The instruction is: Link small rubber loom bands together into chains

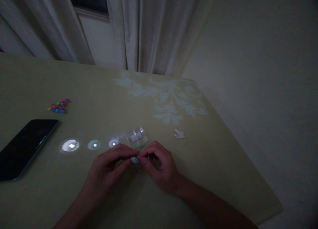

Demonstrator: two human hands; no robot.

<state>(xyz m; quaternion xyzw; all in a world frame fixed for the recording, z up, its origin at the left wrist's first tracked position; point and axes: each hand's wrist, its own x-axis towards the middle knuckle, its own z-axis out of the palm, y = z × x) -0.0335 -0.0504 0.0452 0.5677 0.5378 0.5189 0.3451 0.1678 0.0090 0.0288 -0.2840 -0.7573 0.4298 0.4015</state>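
Note:
My left hand [113,162] is closed in a pinch on a small pale, bluish-white striped piece [134,160], whose exact kind is too small to make out. Right against it, my right hand [159,162] pinches at the piece's right end, where a thin loop-like bit shows between the fingertips. The fingers hide much of the piece. Just beyond both hands lies a clear plastic box [137,136] with a whitish rectangle in it. Faint thin ring-like shapes show on the table below the fingertips.
Small white pieces [179,134] lie right of the box. A black phone [27,148] rests at the left, with a cluster of colourful small pieces [59,106] behind it. The table [99,93] has a floral pattern and ends at a slanting right edge; curtains [159,33] hang behind.

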